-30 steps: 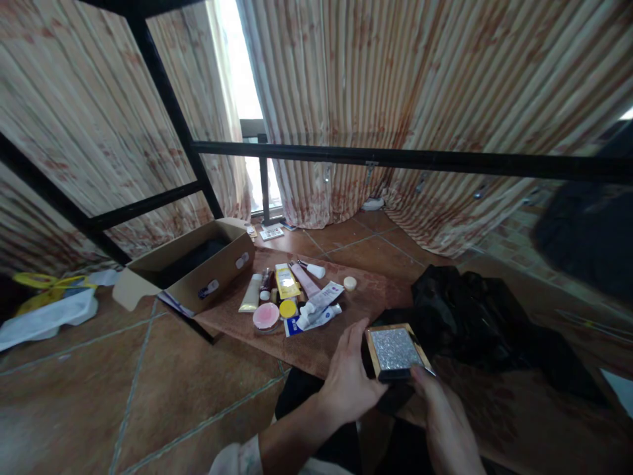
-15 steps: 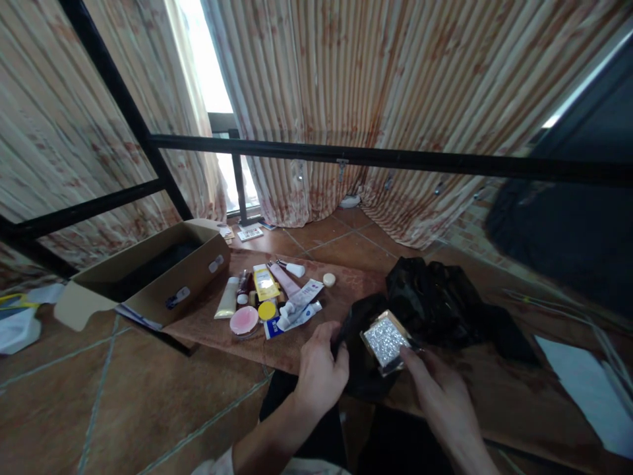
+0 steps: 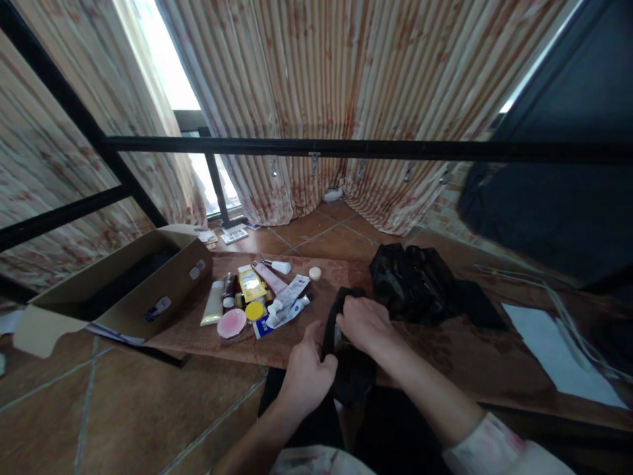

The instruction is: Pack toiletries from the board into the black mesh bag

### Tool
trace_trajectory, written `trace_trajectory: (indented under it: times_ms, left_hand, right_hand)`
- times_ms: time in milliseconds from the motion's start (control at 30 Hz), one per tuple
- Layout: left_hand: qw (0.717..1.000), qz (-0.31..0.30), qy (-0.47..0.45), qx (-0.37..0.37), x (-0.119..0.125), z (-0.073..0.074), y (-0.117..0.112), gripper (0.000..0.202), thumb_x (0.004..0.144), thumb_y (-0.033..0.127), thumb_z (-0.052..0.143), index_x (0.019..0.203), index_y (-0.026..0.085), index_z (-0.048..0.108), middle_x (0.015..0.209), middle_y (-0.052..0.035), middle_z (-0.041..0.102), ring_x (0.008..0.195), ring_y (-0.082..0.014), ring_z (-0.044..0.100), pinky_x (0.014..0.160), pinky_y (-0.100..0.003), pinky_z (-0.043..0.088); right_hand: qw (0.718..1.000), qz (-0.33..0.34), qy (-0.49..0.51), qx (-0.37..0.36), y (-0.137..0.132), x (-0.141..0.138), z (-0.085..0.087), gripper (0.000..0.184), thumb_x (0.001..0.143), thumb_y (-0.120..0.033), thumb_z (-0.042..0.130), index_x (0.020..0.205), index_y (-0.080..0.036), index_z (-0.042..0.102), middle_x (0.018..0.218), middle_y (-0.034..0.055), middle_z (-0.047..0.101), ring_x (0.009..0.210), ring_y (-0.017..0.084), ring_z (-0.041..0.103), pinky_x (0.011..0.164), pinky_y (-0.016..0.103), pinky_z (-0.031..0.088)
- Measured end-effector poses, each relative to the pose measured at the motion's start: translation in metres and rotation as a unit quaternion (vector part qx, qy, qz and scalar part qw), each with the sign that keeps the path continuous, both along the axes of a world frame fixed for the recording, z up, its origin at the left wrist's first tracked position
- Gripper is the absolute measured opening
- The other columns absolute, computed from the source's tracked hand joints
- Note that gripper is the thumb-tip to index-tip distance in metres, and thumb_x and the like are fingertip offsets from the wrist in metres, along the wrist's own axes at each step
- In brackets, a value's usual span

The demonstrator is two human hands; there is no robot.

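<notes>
A black pouch (image 3: 357,376) lies at the table's front edge. My left hand (image 3: 309,371) is closed on its left rim, thumb against the fabric. Over the mouth of the pouch, my right hand (image 3: 366,324) is closed with its fingers curled down. Beneath those fingers shows a narrow silvery strip of the glittery square case (image 3: 338,338); the rest of it is hidden by the hand and pouch. Left of my hands are a pink round compact (image 3: 231,323), a yellow-lidded jar (image 3: 254,311), a white-capped tube (image 3: 289,302) and a cream tube (image 3: 213,303).
An open cardboard box (image 3: 180,277) stands at the table's left end. A shiny black bag (image 3: 413,280) sits behind my right hand. White paper (image 3: 554,353) and pale cables lie at the right. A small round cream item (image 3: 315,272) rests near the back edge of the brown-covered table (image 3: 341,270).
My right hand has moved left and up over the pouch, carrying the glittery case into its mouth, where most of it is now out of sight. The left hand keeps the rim. The view has shifted right.
</notes>
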State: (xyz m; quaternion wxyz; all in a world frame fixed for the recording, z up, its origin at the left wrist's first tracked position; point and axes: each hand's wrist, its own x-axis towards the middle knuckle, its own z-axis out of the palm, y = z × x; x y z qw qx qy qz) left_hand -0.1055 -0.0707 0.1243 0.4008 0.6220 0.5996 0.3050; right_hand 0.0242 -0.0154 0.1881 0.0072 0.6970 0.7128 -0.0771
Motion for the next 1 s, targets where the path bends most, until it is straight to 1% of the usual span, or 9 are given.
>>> trace_trajectory:
  times_ms: [167,267,367,433,567,667,767,867,1000]
  left_hand:
    - [0.999,-0.008,0.051,0.007,-0.007,0.007,0.003,0.065,0.068,0.011,0.049,0.132,0.017,0.045,0.056,0.0051,0.057,0.055,-0.0185,0.058,0.057,-0.028,0.042]
    - [0.999,-0.004,0.052,0.005,-0.009,0.008,0.004,0.065,0.067,0.011,0.049,0.132,0.015,0.045,0.057,0.0044,0.058,0.057,-0.0187,0.059,0.059,-0.028,0.043]
    - [0.999,-0.004,0.044,0.007,-0.008,0.007,0.004,0.064,0.068,0.012,0.05,0.132,0.017,0.046,0.058,0.0042,0.058,0.057,-0.0185,0.059,0.058,-0.028,0.042]
    - [0.999,-0.005,0.04,0.004,-0.007,0.006,0.003,0.062,0.069,0.013,0.052,0.131,0.018,0.047,0.058,0.0044,0.058,0.058,-0.0186,0.059,0.057,-0.027,0.041]
    - [0.998,-0.002,0.055,-0.011,-0.006,0.012,0.001,0.06,0.074,0.026,0.057,0.132,0.018,0.046,0.062,0.0026,0.061,0.064,-0.0205,0.062,0.061,-0.028,0.043]
    - [0.998,-0.013,0.068,-0.003,-0.002,0.02,-0.002,0.062,0.076,0.032,0.058,0.135,0.019,0.042,0.075,-0.0012,0.066,0.075,-0.0226,0.064,0.072,-0.032,0.046]
    - [0.998,-0.032,0.05,0.024,0.005,0.023,-0.009,0.062,0.075,0.026,0.057,0.135,0.02,0.042,0.103,-0.0072,0.066,0.095,-0.0241,0.062,0.086,-0.034,0.046]
    - [0.998,-0.044,0.027,0.029,0.015,0.017,-0.02,0.066,0.073,0.022,0.056,0.137,0.02,0.041,0.124,-0.0111,0.056,0.11,-0.0265,0.056,0.096,-0.037,0.043]
    - [0.999,-0.042,-0.002,0.025,0.022,0.008,-0.031,0.07,0.074,0.023,0.056,0.141,0.02,0.037,0.132,-0.0125,0.048,0.12,-0.0289,0.049,0.103,-0.041,0.038]
  right_hand:
    - [1.0,0.013,0.017,0.014,0.005,-0.007,-0.01,0.025,0.088,-0.025,0.045,0.097,-0.012,0.065,0.085,0.0137,0.073,0.084,0.023,0.069,0.068,0.029,0.046]
    - [0.998,0.018,0.035,0.04,0.002,0.003,-0.008,0.029,0.091,-0.03,0.043,0.106,-0.015,0.063,0.086,0.012,0.073,0.087,0.023,0.068,0.072,0.031,0.046]
    - [0.996,0.017,0.058,0.068,-0.006,0.017,-0.007,0.032,0.093,-0.032,0.04,0.114,-0.019,0.06,0.094,0.0086,0.072,0.095,0.021,0.066,0.08,0.031,0.046]
    - [0.991,0.01,0.092,0.096,-0.013,0.027,-0.01,0.032,0.093,-0.031,0.04,0.115,-0.02,0.061,0.098,0.0073,0.072,0.097,0.02,0.065,0.084,0.031,0.045]
    - [0.962,-0.014,0.213,0.171,-0.035,0.037,-0.025,0.033,0.09,-0.035,0.045,0.111,-0.018,0.062,0.1,0.0081,0.07,0.095,0.023,0.064,0.084,0.037,0.048]
    - [0.949,-0.031,0.258,0.178,-0.053,0.036,-0.036,0.036,0.088,-0.04,0.047,0.114,-0.021,0.06,0.116,0.0088,0.065,0.107,0.025,0.06,0.088,0.04,0.049]
    - [0.944,-0.05,0.283,0.164,-0.067,0.031,-0.047,0.043,0.086,-0.045,0.047,0.122,-0.022,0.055,0.129,0.0097,0.057,0.114,0.027,0.057,0.086,0.042,0.051]
    - [0.941,-0.07,0.287,0.168,-0.076,0.031,-0.057,0.048,0.085,-0.05,0.046,0.124,-0.021,0.053,0.129,0.0114,0.054,0.114,0.027,0.057,0.087,0.043,0.052]
    - [0.935,-0.084,0.314,0.141,-0.081,0.041,-0.073,0.052,0.085,-0.054,0.044,0.126,-0.022,0.05,0.131,0.0107,0.052,0.112,0.026,0.058,0.085,0.04,0.054]
